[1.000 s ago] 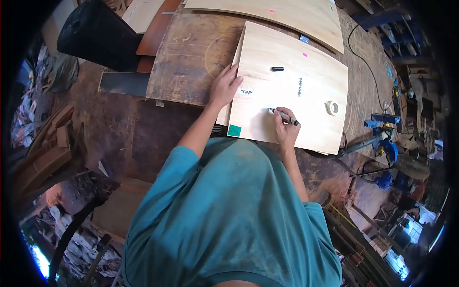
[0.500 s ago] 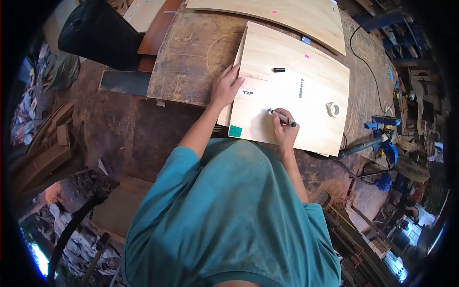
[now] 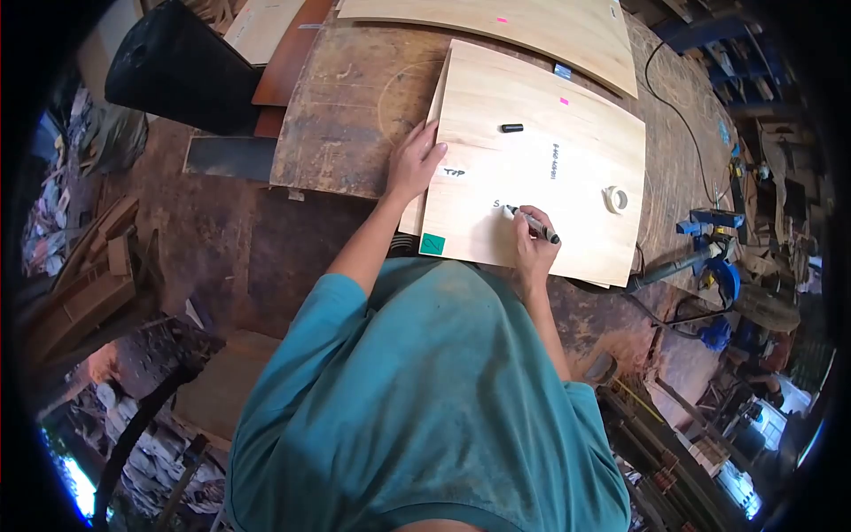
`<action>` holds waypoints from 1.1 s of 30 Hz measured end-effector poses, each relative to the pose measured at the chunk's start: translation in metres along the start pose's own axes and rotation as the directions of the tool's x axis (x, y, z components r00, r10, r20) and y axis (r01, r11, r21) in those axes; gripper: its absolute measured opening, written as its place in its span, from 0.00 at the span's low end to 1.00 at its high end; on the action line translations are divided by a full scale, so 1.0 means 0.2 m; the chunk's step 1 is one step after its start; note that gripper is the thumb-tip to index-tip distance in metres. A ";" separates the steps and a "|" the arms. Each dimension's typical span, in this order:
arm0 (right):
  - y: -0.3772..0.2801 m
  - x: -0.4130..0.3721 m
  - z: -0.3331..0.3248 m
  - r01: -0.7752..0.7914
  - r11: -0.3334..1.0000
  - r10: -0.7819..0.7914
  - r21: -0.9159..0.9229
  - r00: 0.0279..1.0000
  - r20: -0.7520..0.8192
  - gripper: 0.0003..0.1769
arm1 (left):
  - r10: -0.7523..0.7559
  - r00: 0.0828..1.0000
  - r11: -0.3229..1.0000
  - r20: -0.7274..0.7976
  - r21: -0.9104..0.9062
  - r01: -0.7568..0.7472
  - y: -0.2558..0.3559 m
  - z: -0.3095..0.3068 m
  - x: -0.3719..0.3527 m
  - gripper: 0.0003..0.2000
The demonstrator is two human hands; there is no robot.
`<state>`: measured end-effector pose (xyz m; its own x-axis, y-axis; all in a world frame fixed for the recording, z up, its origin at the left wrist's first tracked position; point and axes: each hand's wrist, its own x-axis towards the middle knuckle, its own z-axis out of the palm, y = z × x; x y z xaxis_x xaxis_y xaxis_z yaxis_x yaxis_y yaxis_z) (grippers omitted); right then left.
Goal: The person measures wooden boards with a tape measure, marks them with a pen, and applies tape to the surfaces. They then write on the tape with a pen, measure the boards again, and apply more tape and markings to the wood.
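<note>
My right hand point(image 3: 534, 252) grips a marker pen point(image 3: 542, 230), its tip touching a light plywood panel point(image 3: 479, 97) beside a small handwritten "S". Flat at the panel's left edge lies my left hand point(image 3: 415, 163), fingers stretched out and thumb over the top face. The panel bears a handwritten "TOP", a printed number, a pink sticker and a green label point(image 3: 432, 245) in its near left corner. On it rest a black pen cap point(image 3: 511, 129) and a roll of tape point(image 3: 615, 200). Another sheet point(image 3: 412, 215) shows beneath.
Behind the panel, a larger plywood sheet point(image 3: 532, 25) lies on the worn wooden workbench point(image 3: 341, 124). A black bin-like object point(image 3: 177, 66) stands at the left. A dark cable point(image 3: 656, 93) and blue clamp-like tools point(image 3: 714, 223) are at the right.
The marker pen and my right hand have moved slightly right and down, and a written "S" now shows left of the tip. My left hand stays at the panel's edge.
</note>
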<state>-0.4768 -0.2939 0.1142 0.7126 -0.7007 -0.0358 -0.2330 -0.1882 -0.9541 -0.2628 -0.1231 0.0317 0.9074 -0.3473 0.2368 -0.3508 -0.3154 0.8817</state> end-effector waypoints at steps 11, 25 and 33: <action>-0.01 0.01 0.03 -0.038 0.999 0.038 -0.022 0.999 0.037 0.12 | -0.004 1.000 1.000 0.000 0.002 0.004 0.00 0.00 0.00 0.27; 0.00 0.00 0.00 -0.051 0.999 0.052 -0.015 0.997 0.053 0.12 | -0.007 1.000 1.000 0.009 -0.004 0.007 -0.01 0.00 0.00 0.27; 0.00 0.03 -0.03 -0.066 0.997 0.065 0.029 0.997 0.041 0.12 | -0.006 0.999 0.999 0.032 0.051 0.004 -0.01 -0.01 0.00 0.26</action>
<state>-0.4773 -0.3016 0.1150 0.7228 -0.6823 -0.1097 -0.2600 -0.1213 -0.9580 -0.2624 -0.1205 0.0311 0.9014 -0.3737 0.2187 -0.3586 -0.3612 0.8607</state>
